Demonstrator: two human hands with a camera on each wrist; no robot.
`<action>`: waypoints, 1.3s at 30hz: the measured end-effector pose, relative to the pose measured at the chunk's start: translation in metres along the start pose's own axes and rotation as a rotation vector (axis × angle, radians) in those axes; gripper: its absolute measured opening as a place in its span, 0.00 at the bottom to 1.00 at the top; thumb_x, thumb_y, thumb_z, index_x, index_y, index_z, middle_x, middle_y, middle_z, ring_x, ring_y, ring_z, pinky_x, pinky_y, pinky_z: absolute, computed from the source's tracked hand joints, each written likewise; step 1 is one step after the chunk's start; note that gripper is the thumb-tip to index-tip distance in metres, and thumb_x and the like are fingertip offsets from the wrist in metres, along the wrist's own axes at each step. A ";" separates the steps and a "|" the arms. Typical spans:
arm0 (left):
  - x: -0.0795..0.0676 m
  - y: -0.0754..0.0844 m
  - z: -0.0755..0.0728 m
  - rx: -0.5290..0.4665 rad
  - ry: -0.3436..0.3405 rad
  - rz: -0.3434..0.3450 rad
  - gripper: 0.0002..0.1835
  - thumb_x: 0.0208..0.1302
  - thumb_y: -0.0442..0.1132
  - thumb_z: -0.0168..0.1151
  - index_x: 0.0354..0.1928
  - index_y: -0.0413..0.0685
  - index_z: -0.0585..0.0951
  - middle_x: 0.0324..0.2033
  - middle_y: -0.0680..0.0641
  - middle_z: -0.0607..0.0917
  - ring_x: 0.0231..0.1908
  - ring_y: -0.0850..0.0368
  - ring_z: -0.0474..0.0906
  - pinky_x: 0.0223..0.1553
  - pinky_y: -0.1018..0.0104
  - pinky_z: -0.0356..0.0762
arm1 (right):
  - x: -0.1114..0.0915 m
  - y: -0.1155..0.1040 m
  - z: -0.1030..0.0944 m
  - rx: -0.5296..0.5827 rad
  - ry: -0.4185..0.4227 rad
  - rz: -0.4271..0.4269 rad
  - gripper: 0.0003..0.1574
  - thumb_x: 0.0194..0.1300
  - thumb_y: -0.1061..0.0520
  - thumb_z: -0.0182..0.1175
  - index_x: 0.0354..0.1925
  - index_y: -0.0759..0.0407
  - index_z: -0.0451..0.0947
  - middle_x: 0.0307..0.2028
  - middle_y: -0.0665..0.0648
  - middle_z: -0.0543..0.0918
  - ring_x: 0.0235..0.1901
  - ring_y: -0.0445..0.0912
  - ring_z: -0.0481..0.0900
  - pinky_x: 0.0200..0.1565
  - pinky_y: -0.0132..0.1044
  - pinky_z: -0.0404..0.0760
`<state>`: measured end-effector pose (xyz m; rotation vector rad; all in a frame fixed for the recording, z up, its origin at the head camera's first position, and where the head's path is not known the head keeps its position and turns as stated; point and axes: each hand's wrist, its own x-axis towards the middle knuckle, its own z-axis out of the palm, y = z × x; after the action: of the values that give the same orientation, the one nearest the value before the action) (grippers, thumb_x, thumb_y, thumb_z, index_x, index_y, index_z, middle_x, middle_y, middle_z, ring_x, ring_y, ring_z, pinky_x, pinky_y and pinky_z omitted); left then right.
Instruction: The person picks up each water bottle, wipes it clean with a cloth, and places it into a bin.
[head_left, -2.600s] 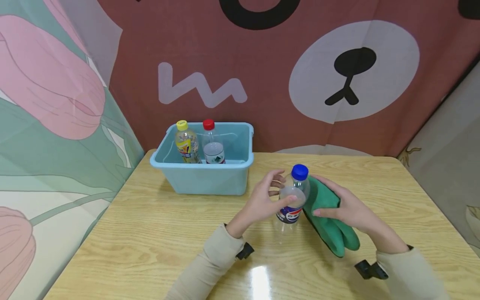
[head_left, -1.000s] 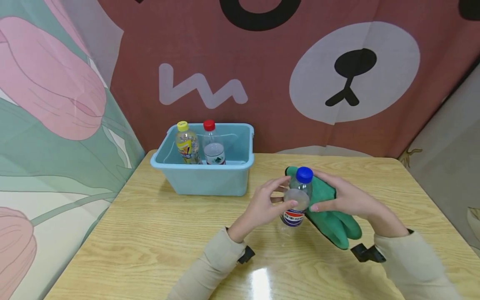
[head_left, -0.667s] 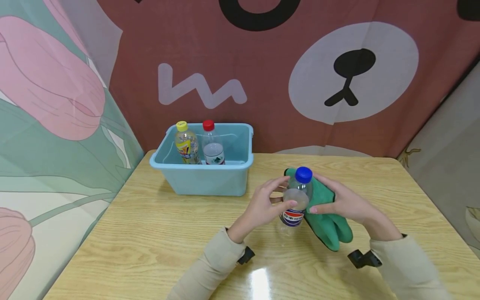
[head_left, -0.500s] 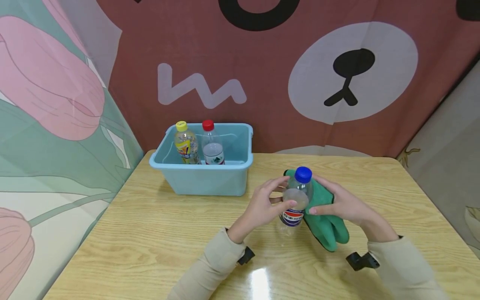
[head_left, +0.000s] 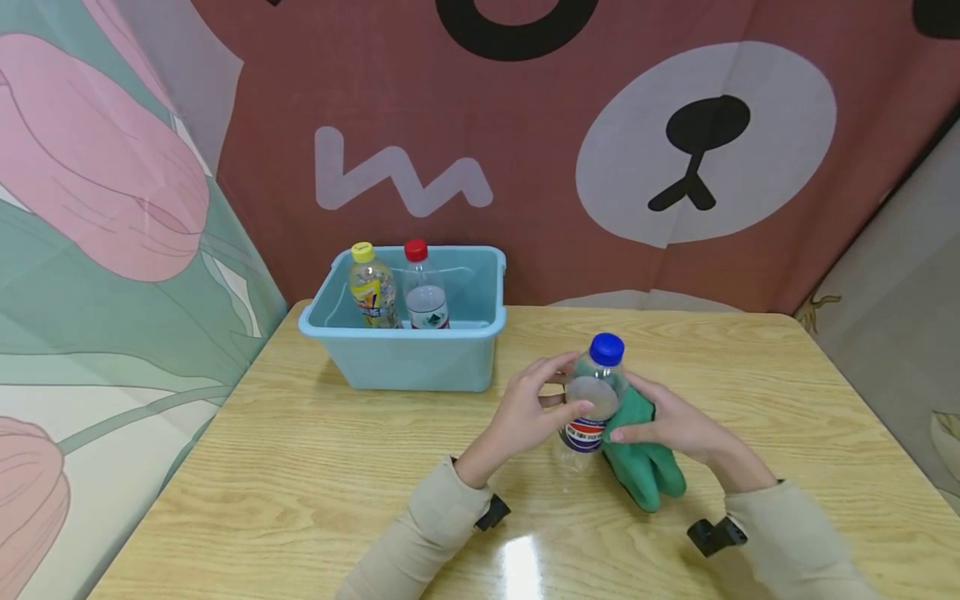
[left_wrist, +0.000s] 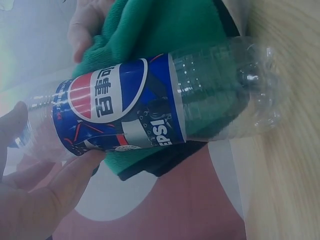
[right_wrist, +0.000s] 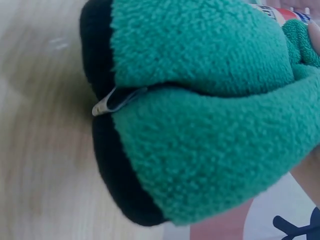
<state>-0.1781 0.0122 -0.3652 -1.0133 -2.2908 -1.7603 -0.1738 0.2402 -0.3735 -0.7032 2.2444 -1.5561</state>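
My left hand [head_left: 534, 408] holds a clear plastic Pepsi bottle [head_left: 591, 408] around its upper half. The bottle stands nearly upright, with a blue cap and a blue, red and white label [left_wrist: 115, 107]. On its right side, my right hand [head_left: 678, 425] grips a folded green cleaning cloth [head_left: 641, 467], thumb in front and the other fingers mostly hidden behind. The cloth lies against the bottle's side and back, showing through the clear plastic in the left wrist view. Close up in the right wrist view, the fluffy cloth [right_wrist: 200, 145] has black edging and a small tag.
A light blue plastic bin [head_left: 408, 358] stands at the back left of the wooden table [head_left: 300, 483]. Inside it are a yellow-capped bottle [head_left: 372, 292] and a red-capped bottle [head_left: 426, 296]. A patterned cloth backdrop [head_left: 525, 167] hangs behind the table.
Since the first frame, the bottle has shifted slightly right and its label has turned. My right hand and the cloth have slid left and a little down along the bottle. My left hand keeps its hold.
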 end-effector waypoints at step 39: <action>0.001 0.003 0.005 0.128 0.003 -0.015 0.36 0.52 0.41 0.69 0.62 0.41 0.65 0.51 0.42 0.74 0.48 0.53 0.75 0.41 0.70 0.77 | -0.025 0.009 0.004 -0.274 0.180 0.102 0.49 0.54 0.52 0.66 0.68 0.58 0.53 0.63 0.67 0.60 0.59 0.65 0.59 0.51 0.63 0.65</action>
<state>-0.1756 0.0169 -0.3642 -0.9726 -2.3801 -1.5958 -0.1524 0.2539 -0.3833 -0.5245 2.6157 -1.3250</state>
